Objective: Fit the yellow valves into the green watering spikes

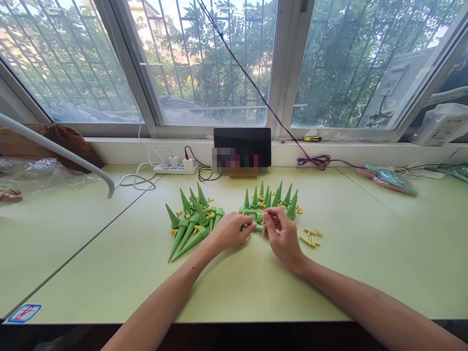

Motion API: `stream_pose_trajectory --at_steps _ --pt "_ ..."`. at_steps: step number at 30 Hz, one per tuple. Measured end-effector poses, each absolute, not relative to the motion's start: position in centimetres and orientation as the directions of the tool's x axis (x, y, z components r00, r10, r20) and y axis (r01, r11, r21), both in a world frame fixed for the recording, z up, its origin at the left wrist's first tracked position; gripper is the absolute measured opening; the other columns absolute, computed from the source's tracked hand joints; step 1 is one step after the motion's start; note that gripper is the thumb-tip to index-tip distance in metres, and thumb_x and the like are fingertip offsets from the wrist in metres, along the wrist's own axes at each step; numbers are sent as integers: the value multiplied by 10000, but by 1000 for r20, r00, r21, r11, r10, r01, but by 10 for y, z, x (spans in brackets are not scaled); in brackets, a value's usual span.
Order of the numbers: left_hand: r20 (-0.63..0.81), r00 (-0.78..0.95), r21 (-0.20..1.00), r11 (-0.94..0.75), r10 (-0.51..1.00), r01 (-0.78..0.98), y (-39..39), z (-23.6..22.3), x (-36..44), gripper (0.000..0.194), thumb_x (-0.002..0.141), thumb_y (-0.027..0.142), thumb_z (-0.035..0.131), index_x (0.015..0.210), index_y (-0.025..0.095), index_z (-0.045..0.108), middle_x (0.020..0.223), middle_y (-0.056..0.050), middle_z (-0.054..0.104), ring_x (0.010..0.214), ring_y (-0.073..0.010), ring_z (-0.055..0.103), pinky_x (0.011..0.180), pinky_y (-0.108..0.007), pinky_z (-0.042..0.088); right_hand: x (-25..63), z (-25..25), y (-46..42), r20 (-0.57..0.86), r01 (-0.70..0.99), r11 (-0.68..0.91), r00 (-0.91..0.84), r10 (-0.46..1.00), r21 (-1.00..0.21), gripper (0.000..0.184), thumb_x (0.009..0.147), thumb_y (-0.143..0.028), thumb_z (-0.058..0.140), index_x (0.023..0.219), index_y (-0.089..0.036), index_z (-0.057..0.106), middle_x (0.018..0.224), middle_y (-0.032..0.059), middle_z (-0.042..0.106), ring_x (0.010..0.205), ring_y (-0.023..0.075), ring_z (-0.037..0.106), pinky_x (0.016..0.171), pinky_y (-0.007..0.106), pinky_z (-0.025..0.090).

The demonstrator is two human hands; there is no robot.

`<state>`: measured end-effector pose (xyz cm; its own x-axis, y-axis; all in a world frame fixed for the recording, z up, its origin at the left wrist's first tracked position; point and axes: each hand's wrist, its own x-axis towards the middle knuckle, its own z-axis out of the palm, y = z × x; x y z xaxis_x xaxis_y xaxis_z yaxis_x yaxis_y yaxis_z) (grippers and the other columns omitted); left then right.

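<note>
Near the middle of the table my left hand (234, 230) has its fingers curled and pressed together; what is in them is hidden. A green piece (259, 227) shows between its fingertips and my right hand (283, 235). My right hand pinches thumb against fingers, with a bit of something small and yellowish at the tips, too little to name. Just beyond lies a green ribbed cap (259, 217). Several green cone-shaped spikes (188, 229) with ribbed caps and small yellow valves cluster left of my left hand. More green spikes (276, 197) stand upright behind my right hand.
Loose yellow valves (310, 239) lie right of my right hand. At the back are a dark screen (242, 148) on a stand, a white power strip (175, 168) and coiled cable (318, 162). A white curved arm (58, 148) reaches in from the left; plastic packets (389, 180) lie right.
</note>
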<state>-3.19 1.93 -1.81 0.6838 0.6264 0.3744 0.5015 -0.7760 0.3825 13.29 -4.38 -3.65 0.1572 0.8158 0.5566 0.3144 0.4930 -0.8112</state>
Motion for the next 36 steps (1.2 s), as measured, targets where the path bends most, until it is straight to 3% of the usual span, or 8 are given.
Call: stream_pose_trajectory --at_steps 6,17,21,29,36 --pt "345 698 357 -775 628 521 22 -23 -34 377 892 300 533 535 180 551 454 32 382 457 -102 274 518 -263 235 132 -36 -44 535 297 478 148 832 -827 149 969 -351 503 938 -213 548 737 -7 586 539 118 572 530 250 476" --pt "355 687 386 -768 634 510 21 -21 -32 435 907 317 481 497 173 470 453 37 353 465 -99 234 526 -271 253 130 -35 -46 539 304 485 123 833 -820 175 964 -376 498 922 -214 551 742 8 585 558 136 565 531 264 479" --pt "415 636 410 -758 651 508 23 -19 -32 424 923 300 466 520 169 455 483 39 364 491 -99 272 530 -266 252 130 -36 -46 534 322 477 115 837 -818 148 955 -355 515 931 -213 550 778 16 605 597 140 583 558 264 491" --pt "587 373 472 -678 719 564 20 -11 -30 371 923 321 513 589 161 529 546 25 470 535 -97 384 572 -252 310 131 -39 -45 533 349 477 83 842 -807 119 952 -321 518 951 -209 559 794 11 609 603 133 575 577 264 491" --pt "651 340 437 -701 679 564 20 -11 -29 366 921 293 527 580 160 532 541 27 464 531 -93 385 566 -249 309 131 -37 -46 524 361 471 59 850 -805 131 955 -324 509 948 -202 557 765 3 584 587 127 542 560 255 467"
